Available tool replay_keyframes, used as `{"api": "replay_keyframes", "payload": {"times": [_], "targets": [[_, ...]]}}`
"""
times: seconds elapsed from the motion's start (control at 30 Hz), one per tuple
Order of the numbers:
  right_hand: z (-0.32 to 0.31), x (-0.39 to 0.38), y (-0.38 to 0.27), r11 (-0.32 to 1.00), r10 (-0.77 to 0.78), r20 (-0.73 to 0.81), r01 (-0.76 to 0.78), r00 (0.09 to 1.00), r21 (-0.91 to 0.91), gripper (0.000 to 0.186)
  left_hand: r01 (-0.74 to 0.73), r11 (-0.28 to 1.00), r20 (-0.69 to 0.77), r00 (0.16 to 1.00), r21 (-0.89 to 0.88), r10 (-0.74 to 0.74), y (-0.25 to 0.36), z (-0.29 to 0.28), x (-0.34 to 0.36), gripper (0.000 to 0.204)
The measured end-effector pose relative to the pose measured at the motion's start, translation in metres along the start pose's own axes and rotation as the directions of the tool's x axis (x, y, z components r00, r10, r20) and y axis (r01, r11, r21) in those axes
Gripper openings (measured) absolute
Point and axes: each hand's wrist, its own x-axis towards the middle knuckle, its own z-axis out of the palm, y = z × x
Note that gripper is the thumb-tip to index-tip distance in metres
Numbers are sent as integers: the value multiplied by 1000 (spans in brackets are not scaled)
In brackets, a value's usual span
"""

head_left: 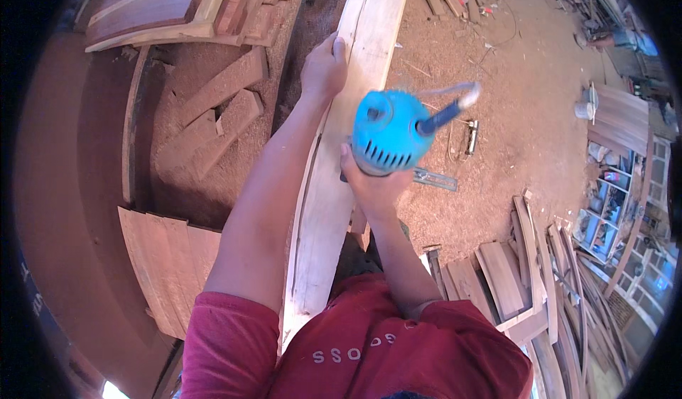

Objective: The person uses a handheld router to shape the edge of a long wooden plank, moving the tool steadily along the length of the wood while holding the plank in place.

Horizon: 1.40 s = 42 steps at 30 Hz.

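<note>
A long pale wooden plank (pixel 323 232) runs away from me, with a dark crack along part of its length. My left hand (pixel 325 71) grips its left edge farther up, thumb on top and the other fingers mostly hidden. My right hand (pixel 378 186) is wrapped round a blue trim router (pixel 393 130) that stands over the plank's right edge. The router's vented top faces up, and its cord (pixel 444 117) leaves to the right. A slotted metal guide (pixel 435 179) sticks out beside it. The cutting bit is hidden.
Left of the plank, loose wood offcuts (pixel 224 86) lie on dusty ground beside a panel of joined boards (pixel 167 264). A caulking gun-like tool (pixel 472 138) lies on the sawdust-covered floor. Stacked boards (pixel 504 278) stand at the lower right, near a shelf unit (pixel 604 200).
</note>
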Motion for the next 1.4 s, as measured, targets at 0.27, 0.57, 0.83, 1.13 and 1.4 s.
{"api": "replay_keyframes", "payload": {"times": [0.27,0.57,0.83,1.13,1.4], "targets": [[0,-27,55,991,-130,139,126,982,34,59,50,999,-4,999,13,-50,0,3,-7,48],[48,69,32,915,-356,-131,374,925,153,68,40,999,-4,999,-14,-40,-5,-4,-6,48],[62,203,56,767,-633,-235,638,737,-67,82,31,1000,-16,999,5,-31,2,2,-6,50],[15,11,1,1000,27,-15,-27,1000,-4,92,6,1000,-46,999,8,-5,-10,1,-2,51],[-7,-50,63,1000,-12,70,12,997,1,83,-3,1000,-19,1000,-5,3,-2,1,-5,50]]}}
